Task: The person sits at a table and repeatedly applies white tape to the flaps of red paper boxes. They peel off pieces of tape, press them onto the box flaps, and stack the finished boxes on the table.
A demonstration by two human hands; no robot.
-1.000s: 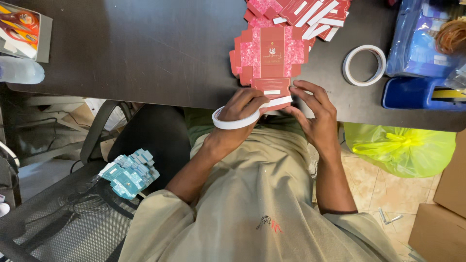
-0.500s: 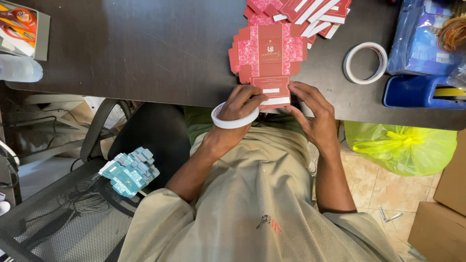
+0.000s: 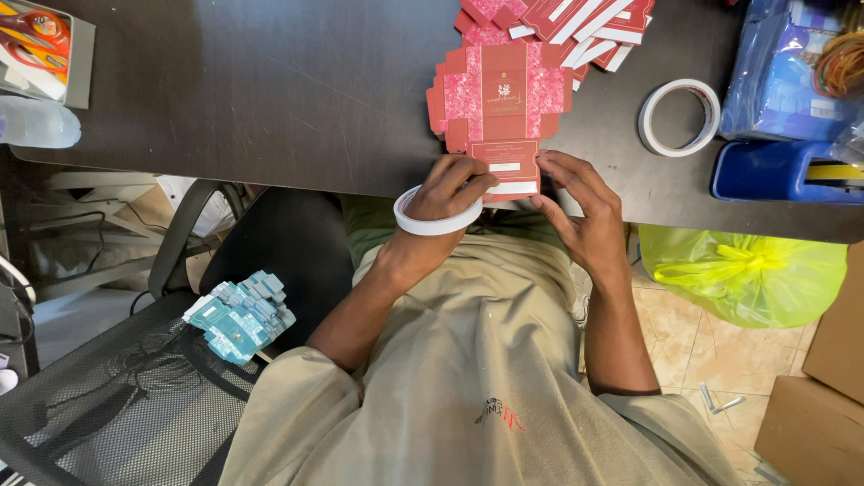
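Observation:
A flat red box blank (image 3: 502, 97) lies unfolded on the dark table (image 3: 270, 90), its near flap at the table's front edge. My left hand (image 3: 445, 193) holds a white tape roll (image 3: 432, 222) and its fingertips press on that flap. My right hand (image 3: 580, 211) rests its fingers on the flap's right side. More red blanks (image 3: 576, 22) are piled behind the flat one.
A second white tape roll (image 3: 679, 117) lies to the right, next to a blue container (image 3: 783, 171) and a blue plastic bag (image 3: 792, 63). A yellow-green bag (image 3: 747, 274) hangs below the table. Teal folded boxes (image 3: 238, 315) sit on a mesh chair at the left.
My left hand with the tape roll has slid slightly along the flap. My right hand's fingers have shifted a little on the flap's right edge.

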